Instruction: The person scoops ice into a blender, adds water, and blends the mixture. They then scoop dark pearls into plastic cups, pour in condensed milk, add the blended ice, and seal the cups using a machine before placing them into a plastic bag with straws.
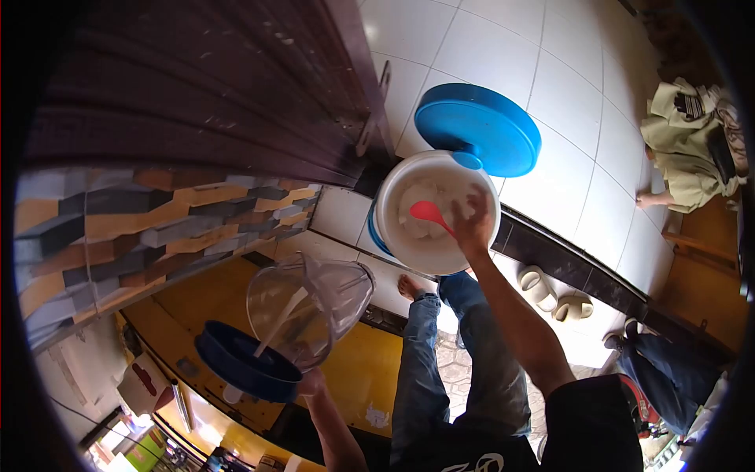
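Observation:
In the head view, my right hand (472,224) reaches over a white-lined tub (495,224) with a blue outer wall. Its fingers curl at the handle of a red ladle (426,211), whose bowl points left over pale, rounded lumps (421,193) inside. At lower left, my left hand (312,383) grips a clear plastic pitcher (338,291), tilted with its mouth to the right; the fingers are largely hidden. A white stick (279,321) shows through the pitcher. A dark blue round lid or rim (248,362) lies beside that hand.
Behind the tub is a large blue lid (491,130), over white floor tiles (590,94). A yellow counter (358,366) runs along the left, below a patterned wall (157,228). A dark door (236,79) stands upper left. Sandals (537,288) and other people (692,157) are at right.

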### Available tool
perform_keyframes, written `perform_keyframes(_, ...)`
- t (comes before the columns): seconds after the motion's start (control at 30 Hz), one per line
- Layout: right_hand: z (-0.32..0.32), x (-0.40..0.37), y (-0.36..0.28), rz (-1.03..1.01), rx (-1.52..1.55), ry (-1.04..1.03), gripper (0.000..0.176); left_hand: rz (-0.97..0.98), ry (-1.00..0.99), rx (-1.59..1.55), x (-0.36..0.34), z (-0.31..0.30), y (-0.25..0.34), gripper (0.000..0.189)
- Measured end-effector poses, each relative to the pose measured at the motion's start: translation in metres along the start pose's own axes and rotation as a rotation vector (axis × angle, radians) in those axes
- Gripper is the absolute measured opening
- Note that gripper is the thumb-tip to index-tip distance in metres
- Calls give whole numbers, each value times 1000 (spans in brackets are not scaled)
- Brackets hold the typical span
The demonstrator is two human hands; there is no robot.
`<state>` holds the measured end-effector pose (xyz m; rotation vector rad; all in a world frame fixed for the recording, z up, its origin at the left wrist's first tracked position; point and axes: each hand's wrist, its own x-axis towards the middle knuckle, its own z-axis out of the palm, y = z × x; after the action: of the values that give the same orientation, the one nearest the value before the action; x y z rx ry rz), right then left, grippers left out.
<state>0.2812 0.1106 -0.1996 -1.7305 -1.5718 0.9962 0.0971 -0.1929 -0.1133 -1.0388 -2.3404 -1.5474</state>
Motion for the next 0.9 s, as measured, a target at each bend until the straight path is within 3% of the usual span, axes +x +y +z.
perform_keyframes(0.03, 11, 12, 0, 141, 167, 153, 59, -90, 77, -145, 5, -1, 11, 32)
perform_keyframes(0.07, 24, 29, 0, 305, 256, 310, 70, -366, 224, -319, 4, -12, 15, 35)
perform_keyframes(0.13, 49, 65, 15, 584, 689, 313, 86, -638, 261, -778, 21, -34, 44, 44)
perform_keyframes(0.2, 52, 85, -18, 714, 825, 283, 87, -621, 352, -776, 25, -57, 50, 44)
perform_keyframes(0.23, 55, 94, -30, 781, 889, 344, 75, -637, 408, -811, 29, -66, 52, 43)
perform_keyframes(0.3, 61, 104, -27, 708, 966, 416, 51, -598, 441, -801, 36, -85, 60, 45)
perform_keyframes(0.33, 60, 105, -28, 699, 996, 480, 52, -588, 452, -807, 39, -94, 64, 47)
perform_keyframes(0.37, 63, 107, -24, 491, 1110, 618, 49, -568, 478, -797, 42, -101, 69, 47)
perform_keyframes(0.4, 52, 103, -33, 428, 1143, 637, 49, -626, 560, -848, 44, -106, 72, 47)
perform_keyframes(0.43, 34, 104, -19, 308, 1196, 523, 48, -678, 643, -899, 45, -114, 75, 47)
perform_keyframes(0.47, 20, 107, 22, -21, 1147, 353, 39, -660, 670, -885, 43, -123, 75, 47)
perform_keyframes(0.5, -22, 77, -40, 123, 919, 344, 29, -658, 691, -877, 37, -132, 71, 47)
perform_keyframes(0.53, -47, 70, -39, 32, 797, 250, 29, -656, 712, -876, 33, -140, 69, 48)
perform_keyframes(0.63, -80, 49, -43, -314, 342, 10, 31, -635, 827, -928, 30, -154, 79, 48)
perform_keyframes(0.7, -72, 33, -36, -660, -31, -109, 36, -662, 893, -759, 22, -160, 84, 47)
perform_keyframes(0.73, -72, 16, -60, -473, -336, -292, 38, -670, 893, -728, 19, -163, 85, 49)
perform_keyframes(0.77, -61, 10, -57, -662, -460, -353, 40, -671, 896, -689, 15, -166, 90, 50)
perform_keyframes(0.83, -38, -4, -57, -680, -583, -543, 42, -683, 936, -658, 13, -165, 103, 50)
perform_keyframes(0.9, -18, -4, -50, -749, -669, -515, 44, -674, 994, -583, 5, -170, 113, 51)
